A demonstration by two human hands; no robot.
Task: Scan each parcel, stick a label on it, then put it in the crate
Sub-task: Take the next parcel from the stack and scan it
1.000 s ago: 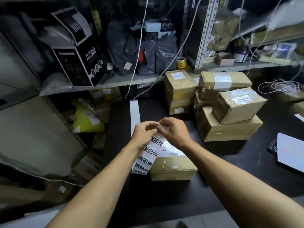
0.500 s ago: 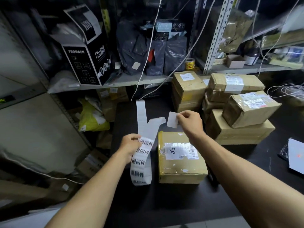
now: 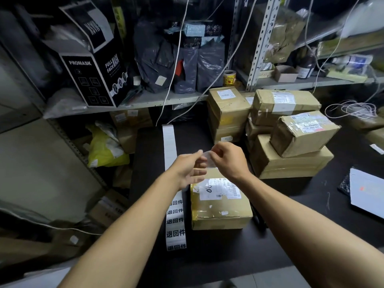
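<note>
A brown cardboard parcel (image 3: 221,213) lies on the black table (image 3: 228,252) right in front of me, its white shipping label facing up. Above its far edge, my right hand (image 3: 227,161) pinches a small white sticker (image 3: 207,157) between thumb and fingertips. My left hand (image 3: 190,170) hovers just left of it, blurred, fingers loosely extended and thumb tip at the sticker's edge. The long label strip (image 3: 175,221) with black printed characters lies flat on the table, left of the parcel. No crate is in view.
Several taped brown parcels (image 3: 291,142) are stacked at the back right of the table. Metal shelving (image 3: 145,99) behind holds a black mask box (image 3: 93,65) and grey bags. White cables hang down in front of the shelves. A white sheet (image 3: 367,190) lies at the right.
My left hand let go of the label strip, which now lies on the table, and rose to meet the right hand. The right hand brought the peeled sticker back over the parcel.
</note>
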